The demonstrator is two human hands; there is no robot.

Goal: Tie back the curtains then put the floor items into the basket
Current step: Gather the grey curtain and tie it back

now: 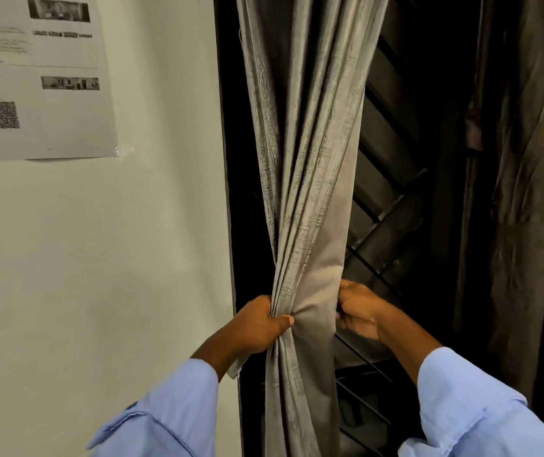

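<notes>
A grey-beige curtain (310, 166) hangs in front of a dark window, gathered into a narrow bunch of folds at about waist height. My left hand (260, 324) grips the left side of the bunch, thumb pressed across the front. My right hand (359, 311) holds the right edge of the same bunch, fingers curled behind the cloth. A second, darker brown curtain (527, 192) hangs at the far right, loose. No tie-back, basket or floor items are in view.
A white wall (99, 258) fills the left, with a printed paper sheet (43, 77) taped to it. Behind the curtain are a black window frame (227, 192) and dark metal grille bars (382, 199).
</notes>
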